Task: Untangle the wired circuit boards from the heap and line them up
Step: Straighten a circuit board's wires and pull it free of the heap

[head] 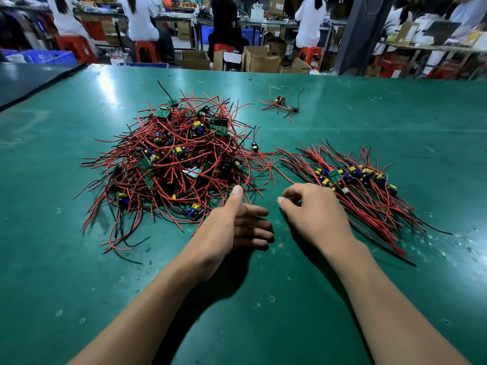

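Hands relaxed — left hand (237, 225) beside heap (179, 154), right hand (316, 209) beside row (363, 180).

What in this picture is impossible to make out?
Head view only:
- Boards deep in the heap: buried under its top layers, uncountable.
- Right hand: its own back hides whether the fingers hold anything.
- Lined-up row: board markings too small to read.
- People in the background: blurred.

Three board clusters (171, 159) (355, 180) (282, 104), two grips (237, 225) (316, 209)
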A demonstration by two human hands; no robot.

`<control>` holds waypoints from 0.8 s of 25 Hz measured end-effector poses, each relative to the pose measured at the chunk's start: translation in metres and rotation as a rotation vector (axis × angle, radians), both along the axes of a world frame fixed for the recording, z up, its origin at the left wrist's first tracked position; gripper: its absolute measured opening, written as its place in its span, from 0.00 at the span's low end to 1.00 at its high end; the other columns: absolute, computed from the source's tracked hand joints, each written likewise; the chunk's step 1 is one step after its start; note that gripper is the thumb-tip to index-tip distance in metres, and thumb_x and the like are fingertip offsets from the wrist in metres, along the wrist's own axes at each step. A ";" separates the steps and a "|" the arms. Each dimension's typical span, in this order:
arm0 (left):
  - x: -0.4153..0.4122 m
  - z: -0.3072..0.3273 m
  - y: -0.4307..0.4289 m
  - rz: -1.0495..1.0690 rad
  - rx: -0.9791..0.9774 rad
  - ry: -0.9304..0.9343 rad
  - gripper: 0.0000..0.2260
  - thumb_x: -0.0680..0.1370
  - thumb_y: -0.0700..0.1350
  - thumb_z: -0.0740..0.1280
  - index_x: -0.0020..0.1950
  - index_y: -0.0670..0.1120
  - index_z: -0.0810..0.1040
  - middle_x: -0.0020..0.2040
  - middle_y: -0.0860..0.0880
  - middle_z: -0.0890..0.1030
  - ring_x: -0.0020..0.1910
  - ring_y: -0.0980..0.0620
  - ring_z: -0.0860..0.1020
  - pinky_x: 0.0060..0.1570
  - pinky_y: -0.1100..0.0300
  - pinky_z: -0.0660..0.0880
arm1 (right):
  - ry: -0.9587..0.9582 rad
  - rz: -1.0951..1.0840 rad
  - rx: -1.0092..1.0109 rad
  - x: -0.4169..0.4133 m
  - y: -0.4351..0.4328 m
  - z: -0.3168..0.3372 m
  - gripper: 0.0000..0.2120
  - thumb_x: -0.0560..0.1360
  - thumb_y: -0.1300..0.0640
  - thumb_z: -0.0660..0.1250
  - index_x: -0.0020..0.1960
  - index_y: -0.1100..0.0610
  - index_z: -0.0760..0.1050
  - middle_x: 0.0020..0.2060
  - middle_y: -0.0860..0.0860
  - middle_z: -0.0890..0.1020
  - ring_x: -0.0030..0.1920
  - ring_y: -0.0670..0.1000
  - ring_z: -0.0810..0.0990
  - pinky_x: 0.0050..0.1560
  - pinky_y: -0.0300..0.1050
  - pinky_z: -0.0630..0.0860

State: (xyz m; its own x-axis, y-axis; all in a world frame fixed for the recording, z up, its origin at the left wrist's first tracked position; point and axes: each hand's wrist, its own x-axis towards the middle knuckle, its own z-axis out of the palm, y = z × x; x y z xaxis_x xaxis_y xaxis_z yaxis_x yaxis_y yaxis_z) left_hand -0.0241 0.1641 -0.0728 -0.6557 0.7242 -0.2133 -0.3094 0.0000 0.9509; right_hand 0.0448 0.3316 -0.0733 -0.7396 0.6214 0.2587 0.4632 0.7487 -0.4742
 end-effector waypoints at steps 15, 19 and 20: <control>0.002 0.003 -0.002 -0.013 -0.003 0.030 0.30 0.83 0.59 0.50 0.55 0.35 0.79 0.46 0.35 0.84 0.43 0.39 0.85 0.42 0.53 0.83 | 0.048 -0.129 0.086 0.003 0.002 0.002 0.17 0.78 0.46 0.66 0.62 0.53 0.80 0.60 0.51 0.80 0.55 0.56 0.80 0.51 0.48 0.74; 0.002 0.003 -0.003 -0.009 -0.006 0.022 0.29 0.83 0.58 0.52 0.54 0.34 0.79 0.46 0.35 0.84 0.42 0.39 0.84 0.42 0.52 0.83 | 0.068 -0.073 0.091 0.000 0.002 -0.003 0.15 0.78 0.48 0.67 0.60 0.54 0.81 0.60 0.50 0.80 0.58 0.55 0.79 0.55 0.48 0.74; 0.003 0.003 -0.003 0.011 0.003 0.018 0.27 0.83 0.57 0.54 0.53 0.35 0.79 0.45 0.36 0.84 0.40 0.39 0.84 0.40 0.52 0.83 | 0.076 -0.040 0.089 -0.001 0.002 -0.004 0.14 0.78 0.49 0.67 0.59 0.55 0.82 0.58 0.51 0.81 0.58 0.55 0.79 0.56 0.48 0.74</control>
State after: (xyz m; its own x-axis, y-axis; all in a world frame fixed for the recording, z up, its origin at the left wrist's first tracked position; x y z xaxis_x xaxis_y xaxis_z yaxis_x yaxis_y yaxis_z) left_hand -0.0208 0.1609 -0.0696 -0.6677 0.7173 -0.1992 -0.2918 -0.0060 0.9565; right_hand 0.0440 0.3336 -0.0773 -0.6910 0.6218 0.3686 0.4588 0.7713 -0.4411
